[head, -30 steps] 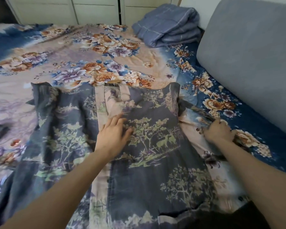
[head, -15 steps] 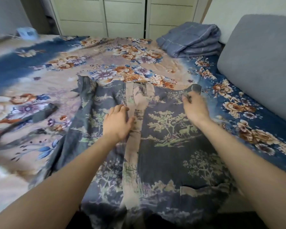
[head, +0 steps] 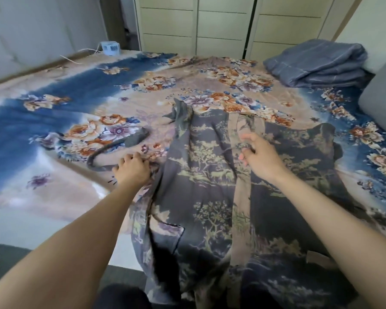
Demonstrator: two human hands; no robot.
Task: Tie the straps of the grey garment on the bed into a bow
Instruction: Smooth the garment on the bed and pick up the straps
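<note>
Where the bed (head: 42, 197) runs off the left edge, its floral cover is bare except for one grey strap (head: 112, 150). Strap lies in a curve: wide free end up and to the right, narrow part bending down and back toward the left hand (head: 133, 169). Long axis roughly lower left to upper right.

Left hand knuckles-up on the cover, just beside the garment's left edge. Fingers curled over the strap's near end; appear closed on it, though the contact itself sits under the knuckles.

Grey garment (head: 210, 208), tree print, spread flat at centre-right of the bed. Long axis runs from the near edge away toward the wardrobe doors (head: 221, 25), neck end far. One pale band (head: 243, 197) runs down its middle. Near hem drops over the bed edge and is lost in shadow.

Right hand (head: 261, 156) over the upper chest of the garment, fingers loosely bent with a thin second strap (head: 230, 149) looped across them; how firmly it is held I cannot tell. Straps counted: two.

Far left rear, one small blue fan (head: 110, 48) with white cord. Far right, one folded blue blanket (head: 316, 63); a grey cushion (head: 381, 94) cut off by the frame.
</note>
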